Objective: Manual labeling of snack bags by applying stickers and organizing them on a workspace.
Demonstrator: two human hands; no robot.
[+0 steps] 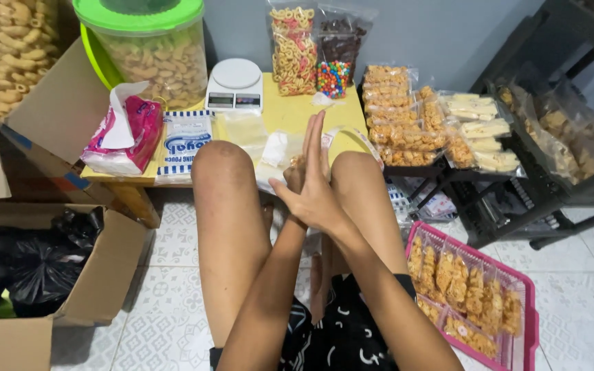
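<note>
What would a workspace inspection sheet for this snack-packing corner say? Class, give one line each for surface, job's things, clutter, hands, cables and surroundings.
Surface: low yellow table, mostly covered.
Job's things: white kitchen scale; flat clear pouches; green-lidded tub of snacks.
Clutter: pink tissue pack; bags of ring snacks and coloured candies.
Hands: right hand in front, fingers straight; left hand mostly hidden behind it; neither visibly holds anything.
Cables: nothing seen.
Surroundings: pink tray of packed snacks on tiled floor; cardboard box with black bag; black rack with filled packets.
</note>
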